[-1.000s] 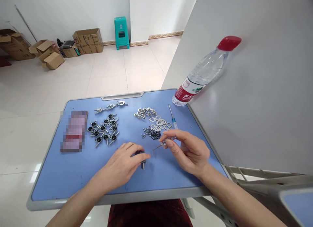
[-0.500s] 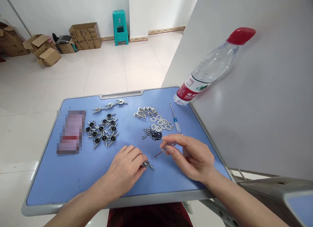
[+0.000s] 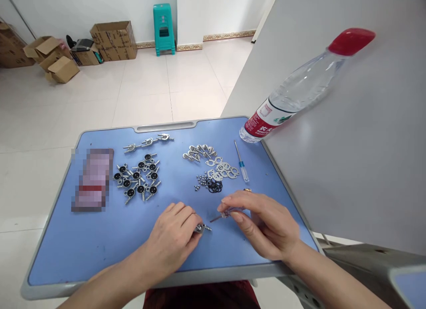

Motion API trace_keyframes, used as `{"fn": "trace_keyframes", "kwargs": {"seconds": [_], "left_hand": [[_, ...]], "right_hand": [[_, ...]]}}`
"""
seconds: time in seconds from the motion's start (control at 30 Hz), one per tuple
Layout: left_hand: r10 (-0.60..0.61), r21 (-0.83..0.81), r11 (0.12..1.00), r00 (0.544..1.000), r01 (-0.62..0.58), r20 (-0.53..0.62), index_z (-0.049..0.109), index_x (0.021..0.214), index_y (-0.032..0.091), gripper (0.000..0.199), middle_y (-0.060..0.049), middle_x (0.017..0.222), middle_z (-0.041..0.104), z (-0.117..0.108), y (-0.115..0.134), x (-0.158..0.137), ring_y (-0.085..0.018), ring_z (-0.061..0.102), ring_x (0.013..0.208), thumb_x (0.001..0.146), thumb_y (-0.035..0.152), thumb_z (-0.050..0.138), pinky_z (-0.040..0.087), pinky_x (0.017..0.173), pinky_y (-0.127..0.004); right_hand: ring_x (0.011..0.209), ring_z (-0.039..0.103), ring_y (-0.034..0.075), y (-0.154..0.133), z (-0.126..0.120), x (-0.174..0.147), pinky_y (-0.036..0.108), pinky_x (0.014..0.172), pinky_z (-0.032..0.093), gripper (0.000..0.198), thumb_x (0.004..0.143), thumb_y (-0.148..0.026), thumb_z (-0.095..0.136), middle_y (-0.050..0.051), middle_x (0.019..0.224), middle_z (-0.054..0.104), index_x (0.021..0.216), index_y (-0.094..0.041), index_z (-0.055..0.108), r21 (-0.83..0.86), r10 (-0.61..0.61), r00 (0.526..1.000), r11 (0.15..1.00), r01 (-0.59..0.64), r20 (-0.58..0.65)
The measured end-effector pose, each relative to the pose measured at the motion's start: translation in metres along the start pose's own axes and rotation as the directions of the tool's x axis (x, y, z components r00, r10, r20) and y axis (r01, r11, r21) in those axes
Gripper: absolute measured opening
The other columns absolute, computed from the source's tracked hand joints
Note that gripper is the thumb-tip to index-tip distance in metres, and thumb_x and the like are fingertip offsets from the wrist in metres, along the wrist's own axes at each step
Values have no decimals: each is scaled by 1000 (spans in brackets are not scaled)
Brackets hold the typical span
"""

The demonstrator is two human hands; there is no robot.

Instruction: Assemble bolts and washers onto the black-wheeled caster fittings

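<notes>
My left hand (image 3: 178, 231) is closed on a small metal valve-like fitting (image 3: 200, 228), whose stem pokes out to the right past my fingertips; the rest is hidden. In my right hand (image 3: 266, 222) a small screwdriver (image 3: 226, 214) with a clear handle is pinched between thumb and fingers. Its thin shaft points left toward the fitting, with a gap between them. Just beyond my right hand lie black rubber rings (image 3: 214, 186), tiny screws (image 3: 201, 180) and flat metal plates (image 3: 222, 169). Behind these are shiny round-headed metal parts (image 3: 199, 152).
Several fittings with black discs (image 3: 141, 176) lie left of centre, with metal bodies (image 3: 148, 142) behind them. A blurred flat object (image 3: 93, 180) is at far left. A second screwdriver (image 3: 241, 162) and a water bottle (image 3: 279, 104) stand right, beside a grey panel (image 3: 372, 144).
My right hand has shifted slightly right and down with the screwdriver. My left hand still holds the fitting almost in place. The view has tilted a little.
</notes>
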State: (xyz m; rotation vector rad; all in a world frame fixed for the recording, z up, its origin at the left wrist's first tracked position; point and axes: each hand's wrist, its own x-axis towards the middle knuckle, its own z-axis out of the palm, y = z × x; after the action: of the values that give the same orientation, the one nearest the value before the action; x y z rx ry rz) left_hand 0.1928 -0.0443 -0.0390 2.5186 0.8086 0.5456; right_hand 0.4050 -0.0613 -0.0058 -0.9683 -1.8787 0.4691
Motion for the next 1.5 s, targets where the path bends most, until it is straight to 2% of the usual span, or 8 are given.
{"fn": "trace_keyframes", "kwargs": {"seconds": [0.33,0.53,0.9,1.07,1.2,1.27,1.37,1.5], "left_hand": [[-42,-20,999,999,42,2,55,88,17,8,-4,81,60,0,-1,1,-19,51,74,91,14,48,41,65,-33],[-54,-33,998,998,53,-22,53,83,17,8,-2,79,59,1,-1,1,-18,51,73,90,14,50,40,66,-32],[-66,15,998,998,66,14,54,84,16,4,-2,79,58,1,-2,1,-19,50,73,89,15,54,40,65,-32],[-80,-6,997,996,80,27,53,81,16,9,-2,78,57,1,-2,1,-18,48,71,89,15,53,40,65,-32],[-69,-11,998,997,69,25,50,76,17,16,-2,76,55,2,-3,1,-17,46,70,92,16,47,38,64,-32],[-60,-9,998,997,61,37,50,77,17,17,-2,75,55,3,-4,0,-18,46,70,93,17,45,38,64,-33],[-57,-14,998,997,58,45,52,79,16,19,-2,74,53,4,-5,-1,-18,45,69,95,18,42,36,64,-32],[-39,-21,999,999,39,26,53,80,17,22,-1,73,53,4,-5,0,-18,44,68,97,24,40,36,62,-32]], "right_hand": [[72,67,16,-1,14,-4,28,60,55,25,98,-14,43,7,86,70,121,-19,50,109,-63,996,992,55,68],[72,65,15,3,31,-9,27,62,53,15,98,-15,43,6,82,69,110,-18,52,91,-91,986,993,79,136],[71,61,15,4,31,-9,27,62,51,20,98,-13,41,6,81,66,115,-15,53,26,-155,985,988,154,78],[75,60,16,4,31,-8,27,62,50,24,98,-13,40,7,83,65,118,-15,52,31,-184,977,983,182,105],[78,59,17,-1,30,1,29,66,50,36,94,-4,35,8,88,66,125,-13,50,54,-278,947,960,273,159],[79,58,17,-4,30,4,29,67,49,38,93,-3,33,7,89,65,125,-15,49,74,-285,937,959,275,203],[77,55,16,-6,32,6,28,64,48,30,97,-10,33,7,91,63,119,-17,52,66,-255,939,967,246,231],[73,53,14,-3,37,4,26,62,46,20,99,-17,40,6,89,61,112,-18,55,90,-235,959,971,223,159]]}}
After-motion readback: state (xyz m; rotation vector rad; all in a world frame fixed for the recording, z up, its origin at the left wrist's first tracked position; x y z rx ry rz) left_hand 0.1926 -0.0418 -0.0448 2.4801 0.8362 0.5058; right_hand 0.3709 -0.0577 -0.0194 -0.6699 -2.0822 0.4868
